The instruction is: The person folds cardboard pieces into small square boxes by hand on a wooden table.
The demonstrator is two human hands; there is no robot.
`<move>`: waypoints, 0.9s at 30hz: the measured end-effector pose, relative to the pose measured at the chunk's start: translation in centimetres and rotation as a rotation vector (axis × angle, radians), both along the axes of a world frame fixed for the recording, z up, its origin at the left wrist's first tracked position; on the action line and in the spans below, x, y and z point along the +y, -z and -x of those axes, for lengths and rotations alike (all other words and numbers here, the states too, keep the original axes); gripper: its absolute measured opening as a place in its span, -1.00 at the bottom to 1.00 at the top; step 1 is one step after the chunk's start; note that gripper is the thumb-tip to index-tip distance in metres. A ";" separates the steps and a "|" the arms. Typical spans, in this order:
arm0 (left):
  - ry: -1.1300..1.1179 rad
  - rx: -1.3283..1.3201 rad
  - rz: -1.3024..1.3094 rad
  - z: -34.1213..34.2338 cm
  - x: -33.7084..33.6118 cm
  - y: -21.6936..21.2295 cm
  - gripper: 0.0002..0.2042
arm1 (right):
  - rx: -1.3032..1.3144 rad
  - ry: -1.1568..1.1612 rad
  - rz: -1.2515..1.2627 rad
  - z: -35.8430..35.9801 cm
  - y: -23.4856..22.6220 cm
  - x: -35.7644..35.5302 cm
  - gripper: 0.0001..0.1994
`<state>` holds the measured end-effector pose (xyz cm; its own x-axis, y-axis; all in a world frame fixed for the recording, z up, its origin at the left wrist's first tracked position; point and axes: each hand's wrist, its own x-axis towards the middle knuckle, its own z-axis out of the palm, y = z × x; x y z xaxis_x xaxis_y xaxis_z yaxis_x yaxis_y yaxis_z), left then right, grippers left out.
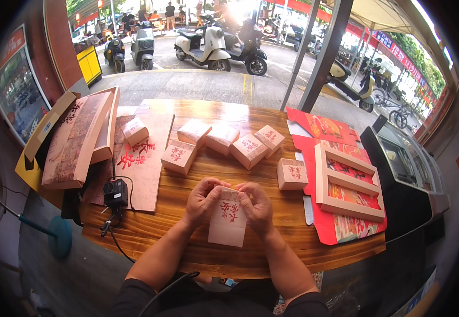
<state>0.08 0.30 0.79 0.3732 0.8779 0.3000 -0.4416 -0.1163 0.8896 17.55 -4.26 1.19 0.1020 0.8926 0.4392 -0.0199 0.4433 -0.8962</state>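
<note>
Wood fills most of my view: a broad plank tabletop (271, 248), with a street of parked scooters (208, 47) beyond its far edge. On my left lies a large flat gift box (73, 140) with its lid tilted open, and next to it a pale printed card sheet (145, 158). On my right sits a red printed sheet (340, 222) carrying a pale divider tray (348, 182). Six small folded cartons are spread across the middle; the nearest one (291, 174) stands just beside the red sheet. A black charger block (116, 193) with its cable rests near the left edge. Close to me, my left hand (202, 199) and right hand (256, 205) each have their grip closed on the top corners of an unfolded carton sleeve (228, 224), held upright just above the tabletop.
</note>
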 end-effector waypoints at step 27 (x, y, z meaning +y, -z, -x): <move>-0.052 -0.029 0.005 0.1 0.1 1.2 -0.78 | 0.458 -0.115 0.374 -0.7 -0.1 0.2 -0.92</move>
